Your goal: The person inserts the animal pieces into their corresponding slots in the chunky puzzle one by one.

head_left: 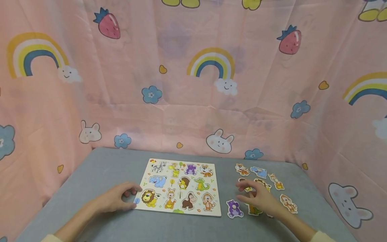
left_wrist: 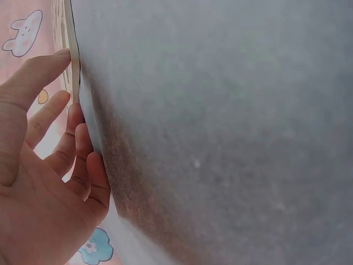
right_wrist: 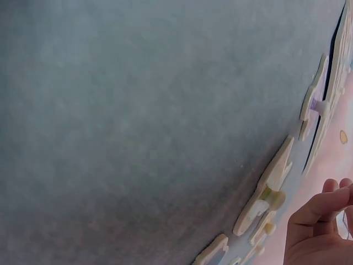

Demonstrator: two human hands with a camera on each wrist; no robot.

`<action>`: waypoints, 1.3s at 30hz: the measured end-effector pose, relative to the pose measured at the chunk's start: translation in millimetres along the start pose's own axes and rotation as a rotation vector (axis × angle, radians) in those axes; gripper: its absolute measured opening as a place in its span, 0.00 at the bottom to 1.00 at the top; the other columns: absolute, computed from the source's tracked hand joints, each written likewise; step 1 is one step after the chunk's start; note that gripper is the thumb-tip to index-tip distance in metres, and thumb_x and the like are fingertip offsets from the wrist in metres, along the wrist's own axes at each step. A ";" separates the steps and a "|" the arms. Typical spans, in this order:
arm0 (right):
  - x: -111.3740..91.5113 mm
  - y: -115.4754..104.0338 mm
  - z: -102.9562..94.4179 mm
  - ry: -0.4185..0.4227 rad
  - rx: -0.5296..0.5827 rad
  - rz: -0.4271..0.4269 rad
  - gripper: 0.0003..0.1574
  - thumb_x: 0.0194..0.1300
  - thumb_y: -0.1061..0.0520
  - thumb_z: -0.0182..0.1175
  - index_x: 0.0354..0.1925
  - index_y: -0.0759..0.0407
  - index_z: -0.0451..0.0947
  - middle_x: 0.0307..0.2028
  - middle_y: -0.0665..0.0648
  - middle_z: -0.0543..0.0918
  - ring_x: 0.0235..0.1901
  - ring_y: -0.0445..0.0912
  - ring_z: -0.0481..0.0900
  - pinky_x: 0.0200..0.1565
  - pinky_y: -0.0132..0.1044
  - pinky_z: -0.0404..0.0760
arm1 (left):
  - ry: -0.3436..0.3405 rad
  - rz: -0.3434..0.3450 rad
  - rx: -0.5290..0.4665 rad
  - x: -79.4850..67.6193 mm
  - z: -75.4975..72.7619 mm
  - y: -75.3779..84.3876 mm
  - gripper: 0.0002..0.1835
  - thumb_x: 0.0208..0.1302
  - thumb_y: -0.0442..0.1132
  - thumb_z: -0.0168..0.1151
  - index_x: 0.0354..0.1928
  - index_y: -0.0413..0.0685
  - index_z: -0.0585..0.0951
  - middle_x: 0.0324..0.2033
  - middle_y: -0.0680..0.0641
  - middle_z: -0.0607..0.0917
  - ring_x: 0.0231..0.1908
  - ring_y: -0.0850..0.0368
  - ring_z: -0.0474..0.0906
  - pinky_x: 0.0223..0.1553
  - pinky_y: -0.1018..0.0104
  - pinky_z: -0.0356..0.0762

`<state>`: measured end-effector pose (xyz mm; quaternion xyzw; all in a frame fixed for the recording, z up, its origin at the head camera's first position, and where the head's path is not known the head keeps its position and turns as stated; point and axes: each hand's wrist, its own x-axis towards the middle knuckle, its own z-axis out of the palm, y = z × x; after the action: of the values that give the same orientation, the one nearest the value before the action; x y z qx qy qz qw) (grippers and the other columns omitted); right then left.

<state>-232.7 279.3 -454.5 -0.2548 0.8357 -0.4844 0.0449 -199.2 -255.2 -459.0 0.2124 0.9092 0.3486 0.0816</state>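
My left hand point(head_left: 116, 198) is at the left edge of a flat animal puzzle board point(head_left: 193, 214). In the left wrist view, its thumb point(left_wrist: 47, 72) touches the board's edge, with the other fingers spread loosely beside it. Over a group of loose puzzle pieces hovers my right hand point(head_left: 258, 196), its fingers loosely bent and holding nothing. Below it are a partly covered green crocodile piece point(head_left: 255, 211) and a brown-yellow piece point(head_left: 247, 189). A purple animal piece point(head_left: 234, 209) with a knob lies between this hand and the board.
Around the right hand lie a tiger piece point(head_left: 242, 169), a blue elephant piece point(head_left: 258, 172), a kangaroo piece point(head_left: 276, 182) and a monkey piece point(head_left: 288, 204). The grey table point(head_left: 105, 168) is backed by a pink patterned curtain point(head_left: 181, 124).
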 end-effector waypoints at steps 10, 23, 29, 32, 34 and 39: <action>-8.5 -1.6 3.8 -0.016 -0.002 0.039 0.28 0.62 0.58 0.73 0.56 0.68 0.77 0.47 0.68 0.80 0.16 0.34 0.60 0.18 0.30 0.65 | 0.008 0.031 -0.014 -0.6 0.6 -0.4 0.26 0.55 0.43 0.78 0.55 0.47 0.80 0.43 0.52 0.77 0.43 0.52 0.71 0.45 0.57 0.72; -24.5 -0.2 15.9 0.022 -0.026 0.056 0.30 0.58 0.58 0.76 0.55 0.67 0.78 0.48 0.63 0.82 0.20 0.37 0.64 0.19 0.32 0.66 | 0.005 0.026 -0.012 -1.4 0.6 0.2 0.26 0.56 0.43 0.78 0.56 0.47 0.80 0.44 0.52 0.76 0.43 0.51 0.71 0.46 0.57 0.72; -29.2 2.1 24.4 0.041 -0.022 0.000 0.29 0.57 0.60 0.77 0.54 0.67 0.79 0.45 0.62 0.83 0.18 0.36 0.63 0.17 0.32 0.65 | 0.007 0.034 0.003 -0.6 1.0 -1.0 0.26 0.56 0.44 0.78 0.56 0.47 0.80 0.44 0.53 0.76 0.43 0.52 0.71 0.45 0.58 0.72; -29.9 2.5 27.9 0.054 -0.037 -0.016 0.28 0.56 0.59 0.77 0.53 0.66 0.79 0.44 0.60 0.83 0.23 0.38 0.69 0.19 0.34 0.67 | 0.008 0.037 0.005 -0.7 1.2 -1.2 0.26 0.56 0.44 0.78 0.56 0.47 0.80 0.44 0.53 0.76 0.43 0.52 0.71 0.45 0.58 0.72; -29.5 2.2 29.8 0.068 -0.061 -0.014 0.28 0.56 0.58 0.78 0.52 0.64 0.80 0.44 0.58 0.83 0.31 0.41 0.75 0.23 0.35 0.69 | 0.007 0.042 0.002 -0.9 1.1 -1.0 0.26 0.56 0.43 0.78 0.56 0.47 0.80 0.44 0.52 0.76 0.43 0.52 0.71 0.45 0.57 0.72; -26.8 0.1 34.9 0.092 -0.106 0.007 0.27 0.54 0.55 0.79 0.50 0.62 0.82 0.43 0.54 0.84 0.41 0.46 0.77 0.30 0.36 0.71 | 0.003 0.041 -0.003 -1.3 0.0 -1.0 0.26 0.57 0.44 0.77 0.56 0.47 0.80 0.44 0.52 0.76 0.43 0.52 0.71 0.44 0.58 0.72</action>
<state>-198.3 264.5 -477.6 -0.2317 0.8622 -0.4505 -0.0053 -198.4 -256.4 -459.6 0.2303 0.9043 0.3518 0.0734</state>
